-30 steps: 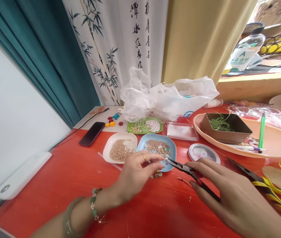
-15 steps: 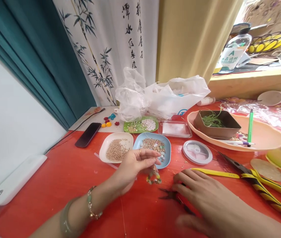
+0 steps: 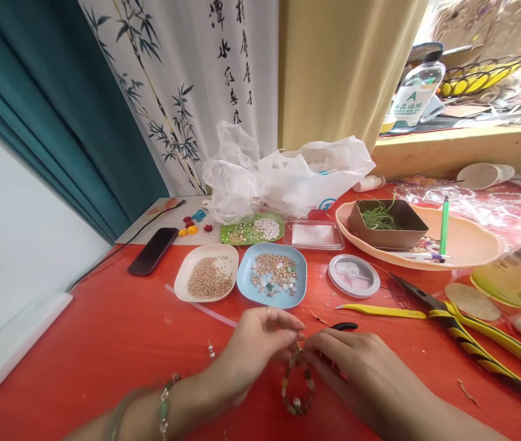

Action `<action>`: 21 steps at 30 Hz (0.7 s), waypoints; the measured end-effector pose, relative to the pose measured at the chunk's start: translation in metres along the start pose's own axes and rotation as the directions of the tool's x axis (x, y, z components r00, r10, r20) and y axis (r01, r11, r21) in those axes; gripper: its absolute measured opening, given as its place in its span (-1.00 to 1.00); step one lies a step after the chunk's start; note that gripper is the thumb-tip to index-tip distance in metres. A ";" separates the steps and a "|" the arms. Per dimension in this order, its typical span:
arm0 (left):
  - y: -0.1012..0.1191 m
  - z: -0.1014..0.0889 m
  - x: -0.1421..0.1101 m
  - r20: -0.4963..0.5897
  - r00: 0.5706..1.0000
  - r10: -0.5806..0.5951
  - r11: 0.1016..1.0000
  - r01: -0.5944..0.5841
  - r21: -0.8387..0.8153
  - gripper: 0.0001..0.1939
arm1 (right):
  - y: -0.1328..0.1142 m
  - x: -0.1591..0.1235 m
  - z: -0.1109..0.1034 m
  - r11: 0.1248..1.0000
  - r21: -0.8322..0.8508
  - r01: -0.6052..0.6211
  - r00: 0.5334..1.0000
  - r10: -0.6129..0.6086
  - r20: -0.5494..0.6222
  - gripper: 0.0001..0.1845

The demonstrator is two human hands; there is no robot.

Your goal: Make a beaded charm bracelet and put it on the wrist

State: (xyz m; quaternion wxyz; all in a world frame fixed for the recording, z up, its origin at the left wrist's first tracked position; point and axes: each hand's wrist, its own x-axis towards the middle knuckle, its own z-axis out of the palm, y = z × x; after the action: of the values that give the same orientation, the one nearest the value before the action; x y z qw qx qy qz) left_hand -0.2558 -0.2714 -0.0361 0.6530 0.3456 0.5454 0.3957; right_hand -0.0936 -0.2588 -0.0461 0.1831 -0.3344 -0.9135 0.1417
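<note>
Both my hands meet low over the red table (image 3: 104, 343). My left hand (image 3: 255, 343) and my right hand (image 3: 356, 364) pinch the top of a small beaded bracelet (image 3: 297, 386), whose loop of green, brown and pale beads hangs between them. The black-handled small pliers (image 3: 343, 326) lie on the table just beyond my right fingers. Behind my hands stand a blue dish (image 3: 272, 277) of mixed beads and a white dish (image 3: 207, 280) of gold beads.
Yellow tweezers (image 3: 382, 311) and yellow-black pliers (image 3: 471, 343) lie to the right. A thread spool (image 3: 353, 275), a green bead dish (image 3: 253, 229), a clear box (image 3: 314, 235), a peach tray (image 3: 466, 248) with a brown box, a phone (image 3: 152, 250) and plastic bags (image 3: 288, 174) sit further back.
My right hand has put down the small black pliers and come to the bracelet. My left hand has drawn back from the blue dish toward me, bringing the bracelet lower. The view has shifted left.
</note>
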 end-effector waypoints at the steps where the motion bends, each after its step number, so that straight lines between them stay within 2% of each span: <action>1: 0.000 -0.002 0.002 0.009 1.000 0.016 0.998 -0.017 0.060 -0.93 | 0.001 0.001 -0.001 0.999 0.002 -0.044 0.999 0.044 0.023 -0.80; 3: -0.001 -0.005 0.004 0.033 0.997 0.070 0.976 -0.075 0.202 -0.90 | 0.002 0.003 -0.003 0.994 -0.004 -0.110 0.993 0.110 0.044 -0.82; 5: -0.002 -0.008 0.005 0.083 0.987 0.135 0.915 -0.156 0.372 -0.84 | 0.003 0.006 -0.007 0.987 0.006 -0.159 0.985 0.158 0.074 -0.82; 10: 0.004 -0.013 0.002 0.177 0.953 0.246 0.641 -0.297 0.708 -0.71 | 0.006 0.011 -0.013 0.979 0.007 -0.202 0.966 0.198 0.165 -0.77; 12: 0.009 -0.015 0.001 0.227 0.937 0.265 0.537 -0.339 0.772 -0.68 | 0.009 0.012 -0.012 0.983 -0.030 -0.179 0.971 0.181 0.155 -0.77; 15: 0.019 -0.022 0.002 0.292 0.918 0.268 0.455 -0.388 0.802 -0.70 | 0.013 0.011 -0.008 0.987 -0.069 -0.145 0.977 0.154 0.150 -0.79; 17: 0.026 -0.028 0.008 0.267 0.902 0.340 0.406 -0.397 0.824 -0.80 | 0.015 0.010 -0.007 0.987 -0.081 -0.139 0.976 0.151 0.159 -0.79; 19: 0.033 -0.036 0.018 0.224 0.863 0.453 0.317 -0.390 0.864 -0.85 | 0.017 0.011 -0.007 0.986 -0.091 -0.137 0.975 0.150 0.166 -0.79; 21: 0.039 -0.041 0.030 0.255 0.831 0.494 0.203 -0.396 0.896 -0.86 | 0.017 0.012 -0.009 0.987 -0.083 -0.135 0.974 0.147 0.172 -0.78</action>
State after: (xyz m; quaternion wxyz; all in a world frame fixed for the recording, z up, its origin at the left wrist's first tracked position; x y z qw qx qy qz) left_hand -0.2991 -0.2269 -0.0216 0.1737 0.7742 0.5741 0.2023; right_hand -0.0887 -0.2372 -0.0419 0.0786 -0.3907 -0.9046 0.1510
